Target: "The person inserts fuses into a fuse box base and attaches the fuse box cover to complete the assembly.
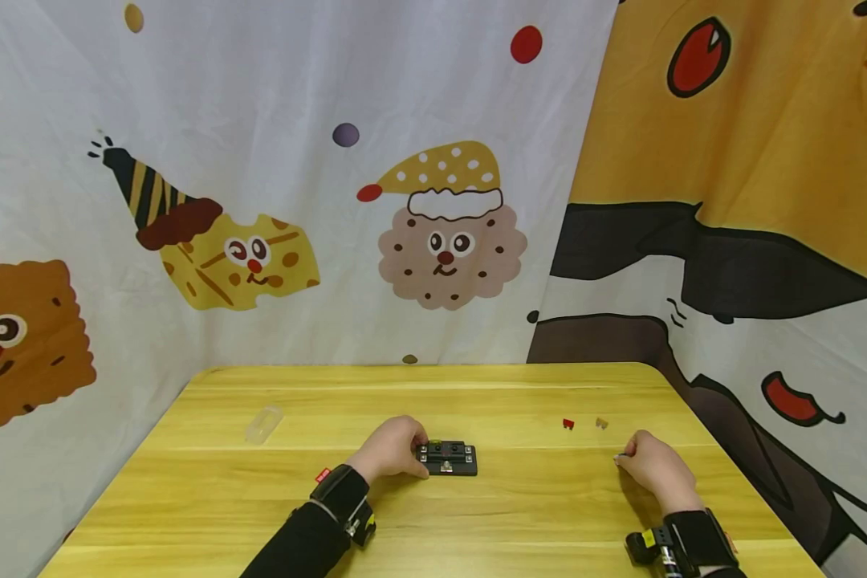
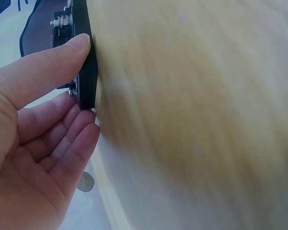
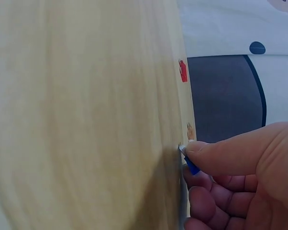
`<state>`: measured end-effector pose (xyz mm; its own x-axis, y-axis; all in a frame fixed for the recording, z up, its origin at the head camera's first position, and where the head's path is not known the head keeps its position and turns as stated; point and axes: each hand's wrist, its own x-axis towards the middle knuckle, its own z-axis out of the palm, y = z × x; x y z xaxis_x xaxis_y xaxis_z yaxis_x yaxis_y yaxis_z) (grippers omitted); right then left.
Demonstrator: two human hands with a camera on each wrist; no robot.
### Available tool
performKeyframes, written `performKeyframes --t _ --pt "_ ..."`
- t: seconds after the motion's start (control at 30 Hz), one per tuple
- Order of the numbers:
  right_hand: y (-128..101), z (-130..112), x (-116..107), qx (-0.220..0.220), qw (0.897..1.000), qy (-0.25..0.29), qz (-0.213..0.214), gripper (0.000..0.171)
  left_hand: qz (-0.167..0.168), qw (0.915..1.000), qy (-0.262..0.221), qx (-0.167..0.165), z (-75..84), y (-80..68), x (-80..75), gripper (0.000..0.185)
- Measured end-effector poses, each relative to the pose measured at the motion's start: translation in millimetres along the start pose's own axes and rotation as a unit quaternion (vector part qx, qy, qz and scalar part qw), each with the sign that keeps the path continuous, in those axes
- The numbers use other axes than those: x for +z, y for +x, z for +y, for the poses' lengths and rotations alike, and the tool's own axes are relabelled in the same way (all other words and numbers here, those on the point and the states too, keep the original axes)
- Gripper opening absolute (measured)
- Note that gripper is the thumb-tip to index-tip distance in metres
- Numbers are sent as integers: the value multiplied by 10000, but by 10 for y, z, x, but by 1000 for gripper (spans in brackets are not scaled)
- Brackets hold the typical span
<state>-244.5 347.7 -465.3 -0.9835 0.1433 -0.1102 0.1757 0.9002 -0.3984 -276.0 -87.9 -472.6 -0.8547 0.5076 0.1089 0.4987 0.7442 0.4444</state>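
Observation:
A small black fuse block (image 1: 449,458) with metal screws lies flat on the yellow wooden table (image 1: 433,522), near its middle. My left hand (image 1: 413,456) holds the block by its left end. In the left wrist view the thumb (image 2: 72,48) presses one edge of the block (image 2: 84,76) and the fingers (image 2: 82,129) touch the opposite edge. My right hand (image 1: 624,457) rests on the table to the right. It pinches a small blue fuse (image 3: 192,167) between thumb and forefinger, the fuse's metal blade touching the tabletop.
A red fuse (image 1: 567,423) and a tan fuse (image 1: 601,422) lie loose just beyond my right hand. A clear plastic cover (image 1: 263,424) lies at the left. A small red piece (image 1: 323,474) sits by my left wrist. Printed cloth hangs around the table.

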Motion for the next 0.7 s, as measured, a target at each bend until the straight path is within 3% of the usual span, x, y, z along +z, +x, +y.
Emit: performKeyframes --t 0.7 --pt "-17 -254 74 -876 9937 234 654 15 -20 9999 -108 -19 11 -17 -17 43"
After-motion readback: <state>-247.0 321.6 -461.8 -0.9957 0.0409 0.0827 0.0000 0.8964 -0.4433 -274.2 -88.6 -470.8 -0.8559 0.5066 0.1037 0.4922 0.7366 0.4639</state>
